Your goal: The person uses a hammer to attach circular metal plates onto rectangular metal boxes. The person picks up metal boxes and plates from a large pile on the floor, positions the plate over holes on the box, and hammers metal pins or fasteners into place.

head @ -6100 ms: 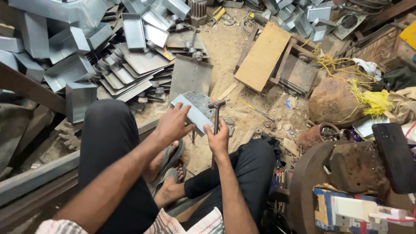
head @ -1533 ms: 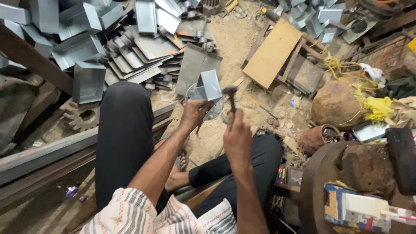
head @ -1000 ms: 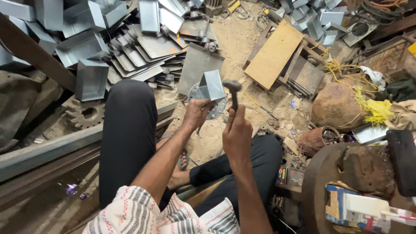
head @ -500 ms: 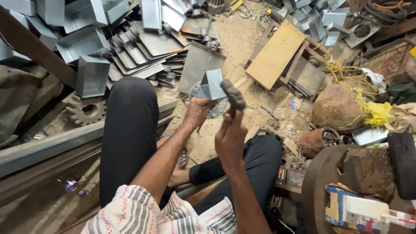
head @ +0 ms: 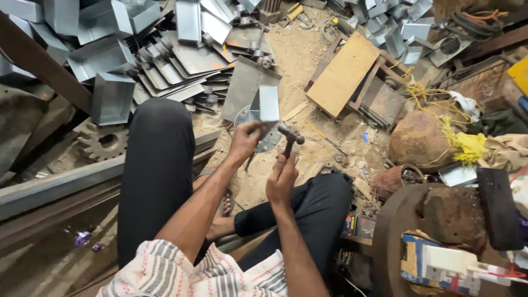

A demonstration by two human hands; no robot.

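One folded sheet-metal piece (head: 266,104), standing upright with its long axis vertical, gripped at its lower edge by left hand (head: 246,142) over a round metal disc (head: 268,140). Hammer (head: 289,139) clenched in right hand (head: 282,179), handle upright, head beside the piece. Beyond, stacked sheet-metal trays (head: 181,60), wooden board (head: 344,72).

A metal workshop: piles of bent metal sheets (head: 165,49), a rusty gear (head: 102,142), a wooden board (head: 344,74) and scraps lie all over the sandy floor (head: 297,55)
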